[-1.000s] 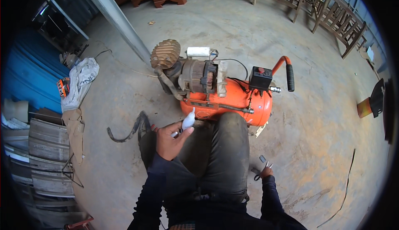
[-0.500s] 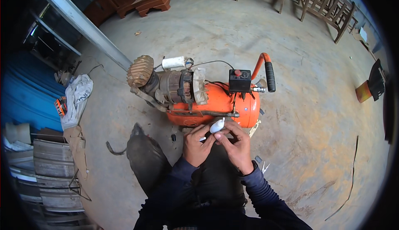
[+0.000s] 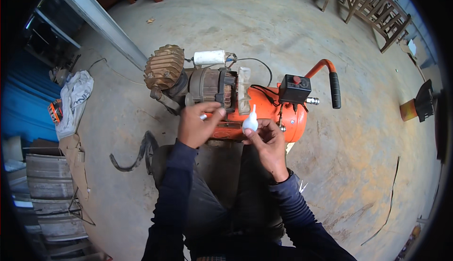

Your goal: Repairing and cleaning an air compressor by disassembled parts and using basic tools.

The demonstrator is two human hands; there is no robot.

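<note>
Far left, pale sack [image 3: 75,99] with dark lettering, partly folded; orange-and-black packet [image 3: 55,111] beside it also has markings, too small to make out. Dark curved strip [image 3: 130,165] on floor, near left of the compressor. Left hand [image 3: 193,125] in front of the motor [image 3: 204,85], fingers curled around a small pale piece [image 3: 203,117], kind unclear; contact with motor can't be told. Change: both hands were together at the white squeeze bottle [image 3: 250,123] half a second ago; now they're apart, so the right hand [image 3: 271,148] alone supports it. Right thumb and fingers pinch its bulb, nozzle pointing away, over near side of the orange tank [image 3: 297,117]. Farther right, black box [image 3: 295,89] with red knob [image 3: 296,79]; no legible writing there.
</note>
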